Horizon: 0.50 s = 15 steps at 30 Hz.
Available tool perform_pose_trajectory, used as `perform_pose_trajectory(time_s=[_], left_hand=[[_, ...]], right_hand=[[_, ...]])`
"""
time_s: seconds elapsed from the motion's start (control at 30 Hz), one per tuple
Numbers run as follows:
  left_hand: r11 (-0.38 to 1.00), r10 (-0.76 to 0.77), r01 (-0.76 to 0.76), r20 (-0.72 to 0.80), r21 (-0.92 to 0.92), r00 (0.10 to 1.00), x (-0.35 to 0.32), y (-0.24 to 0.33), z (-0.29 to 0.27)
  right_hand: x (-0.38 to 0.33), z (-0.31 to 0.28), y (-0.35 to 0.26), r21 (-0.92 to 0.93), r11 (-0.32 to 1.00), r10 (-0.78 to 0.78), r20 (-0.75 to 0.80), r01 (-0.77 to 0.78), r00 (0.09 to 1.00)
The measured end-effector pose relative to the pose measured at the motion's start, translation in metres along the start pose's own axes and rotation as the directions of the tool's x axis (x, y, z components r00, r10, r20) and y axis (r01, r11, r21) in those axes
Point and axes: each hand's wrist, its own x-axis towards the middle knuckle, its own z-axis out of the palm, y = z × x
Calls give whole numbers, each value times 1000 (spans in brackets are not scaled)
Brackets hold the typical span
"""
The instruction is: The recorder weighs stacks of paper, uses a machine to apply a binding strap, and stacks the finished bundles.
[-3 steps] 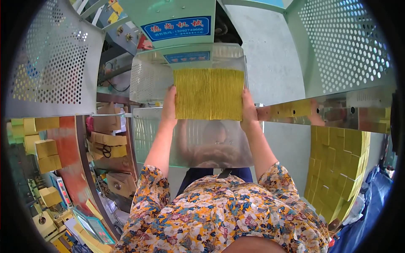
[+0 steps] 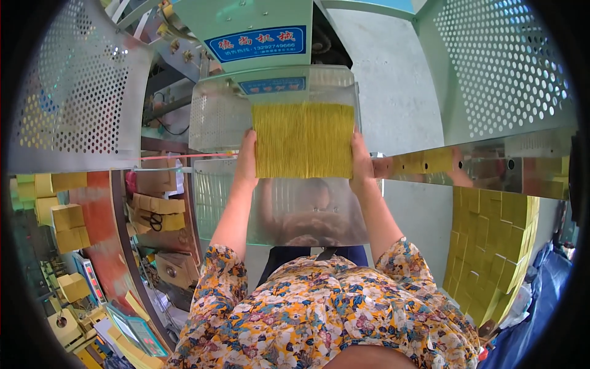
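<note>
A wide block of thin yellow sheets [image 2: 304, 140], with ridged edges facing up, is pressed between my two hands. My left hand [image 2: 247, 158] grips its left end, fingers mostly hidden behind the end. At the right end my right hand [image 2: 361, 158] holds it the same way. Beneath the block lies a shiny metal plate [image 2: 221, 120] that reflects the machine and me. I cannot tell whether the block touches the plate.
A pale green machine with a blue label [image 2: 258, 43] stands ahead. Perforated panels flank it, the right one [image 2: 504, 74] above a metal rail [image 2: 485, 161]. Stacked yellow paper blocks [image 2: 491, 246] stand at right. Black scissors [image 2: 152, 220] lie by brown packages at left.
The yellow block and my hands sit very slightly lower in the picture, nearer to me. A pinkish red line now shows along the bar left of my left hand.
</note>
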Motion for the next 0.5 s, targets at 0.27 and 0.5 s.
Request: perform_pose_trajectory(time_s=[0.27, 0.5], left_hand=[[1000, -20, 20, 2, -3, 1000, -21, 3, -3], [994, -87, 69, 220, 86, 972, -16, 8, -21]], right_hand=[[-19, 7, -3, -168, 979, -91, 142, 114, 986], [-20, 13, -10, -195, 973, -103, 118, 125, 988]])
